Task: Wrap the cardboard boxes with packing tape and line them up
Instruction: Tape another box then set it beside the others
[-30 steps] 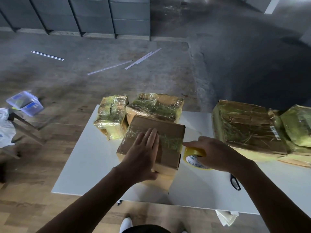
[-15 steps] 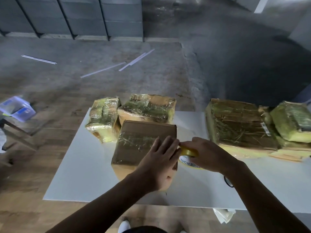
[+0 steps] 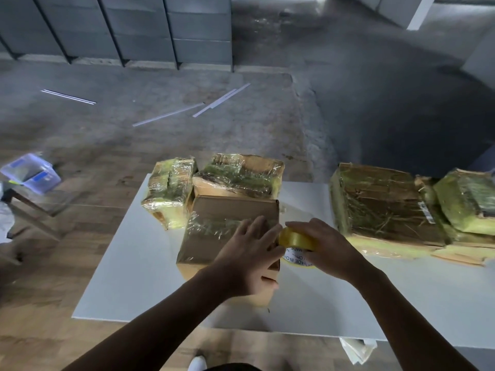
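Note:
A brown cardboard box (image 3: 214, 223) stands on the white table (image 3: 128, 263), a band of clear tape across its top. My left hand (image 3: 249, 261) lies flat on the box's right top edge, fingers straight. My right hand (image 3: 326, 250) grips a yellow tape roll (image 3: 294, 241) held against the box's right side. Two taped boxes stand just behind it: a small one (image 3: 171, 191) on the left and a wider one (image 3: 241, 175). A large flat taped box (image 3: 380, 204) and another wrapped box (image 3: 468, 202) lie at the right.
A clear plastic tub (image 3: 32, 172) sits on a low stand at the left. White strips (image 3: 222, 99) lie on the concrete floor beyond the table. Crumpled paper (image 3: 356, 349) hangs under the table's near edge. Grey panels (image 3: 134, 28) line the back wall.
My left hand slid rightward over the box top to its right edge. My right hand brought the tape roll up against the box's right side. The box turned slightly.

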Tool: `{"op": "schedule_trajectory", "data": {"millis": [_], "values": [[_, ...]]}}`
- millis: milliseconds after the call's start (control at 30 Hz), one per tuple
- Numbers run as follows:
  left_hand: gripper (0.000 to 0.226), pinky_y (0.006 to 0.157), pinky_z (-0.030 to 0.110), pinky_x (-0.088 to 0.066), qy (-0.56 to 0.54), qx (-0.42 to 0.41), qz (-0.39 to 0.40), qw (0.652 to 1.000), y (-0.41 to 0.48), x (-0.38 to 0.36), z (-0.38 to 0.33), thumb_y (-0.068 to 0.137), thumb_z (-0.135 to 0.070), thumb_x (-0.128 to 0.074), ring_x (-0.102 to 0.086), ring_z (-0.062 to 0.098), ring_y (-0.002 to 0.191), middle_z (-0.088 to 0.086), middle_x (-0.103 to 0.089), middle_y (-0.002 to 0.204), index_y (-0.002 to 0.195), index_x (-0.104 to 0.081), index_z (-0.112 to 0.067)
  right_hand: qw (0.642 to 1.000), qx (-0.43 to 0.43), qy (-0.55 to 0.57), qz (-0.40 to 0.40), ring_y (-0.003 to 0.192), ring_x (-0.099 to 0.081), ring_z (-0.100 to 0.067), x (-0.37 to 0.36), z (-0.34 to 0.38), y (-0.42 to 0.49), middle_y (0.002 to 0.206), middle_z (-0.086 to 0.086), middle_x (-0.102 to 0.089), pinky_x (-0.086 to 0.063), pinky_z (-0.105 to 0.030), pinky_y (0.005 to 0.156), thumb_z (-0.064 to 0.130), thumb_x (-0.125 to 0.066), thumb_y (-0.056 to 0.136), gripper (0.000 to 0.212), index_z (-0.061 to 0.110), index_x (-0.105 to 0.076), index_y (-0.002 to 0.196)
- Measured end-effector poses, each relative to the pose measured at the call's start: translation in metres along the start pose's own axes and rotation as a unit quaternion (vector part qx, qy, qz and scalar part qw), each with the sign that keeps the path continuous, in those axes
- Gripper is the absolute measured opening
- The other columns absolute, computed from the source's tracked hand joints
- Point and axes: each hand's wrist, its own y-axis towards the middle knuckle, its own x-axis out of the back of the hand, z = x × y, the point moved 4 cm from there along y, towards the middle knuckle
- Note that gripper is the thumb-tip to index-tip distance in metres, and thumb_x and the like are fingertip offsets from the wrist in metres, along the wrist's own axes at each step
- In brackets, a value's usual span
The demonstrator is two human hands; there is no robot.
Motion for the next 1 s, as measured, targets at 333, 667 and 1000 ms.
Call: {"op": "schedule_trajectory", "data": {"millis": [333, 667, 1000], "values": [[0.067, 0.090, 0.047, -0.045, -0.036, 0.067, -0.149, 0.986, -0.024, 0.016, 0.033, 0.060, -0.069, -0.069, -0.050, 0.033, 0.121, 0.000, -0.060, 0.127, 0.109, -0.067, -0.024, 0.990, 0.038, 0.091, -0.101, 0.110, -0.041, 0.014, 0.013, 0.035, 0.008, 0.117, 0.046, -0.041, -0.040, -0.009, 0.080, 0.007, -0.069, 0.074, 0.081, 0.071, -0.040, 0.114], [0.066, 0.086, 0.051, -0.048, -0.119, 0.083, -0.280, 0.949, -0.071, 0.000, 0.062, 0.069, -0.062, -0.070, -0.052, 0.043, 0.115, 0.012, -0.064, 0.118, 0.112, -0.047, -0.017, 0.984, 0.158, 0.025, -0.074, 0.098, -0.050, 0.001, 0.006, 0.096, 0.033, 0.119, 0.012, -0.046, -0.045, -0.009, 0.068, 0.013, -0.060, 0.082, 0.069, 0.053, -0.037, 0.133], [0.058, 0.093, 0.035, -0.044, -0.116, 0.141, -0.221, 0.958, -0.125, -0.056, 0.099, 0.079, -0.064, -0.059, -0.055, 0.028, 0.111, 0.008, -0.065, 0.117, 0.107, -0.056, -0.013, 0.978, 0.160, -0.123, 0.045, 0.098, -0.054, -0.009, -0.008, 0.087, 0.025, 0.115, 0.007, -0.050, -0.037, -0.004, 0.067, 0.031, -0.068, 0.080, 0.053, 0.039, -0.049, 0.130]]}}
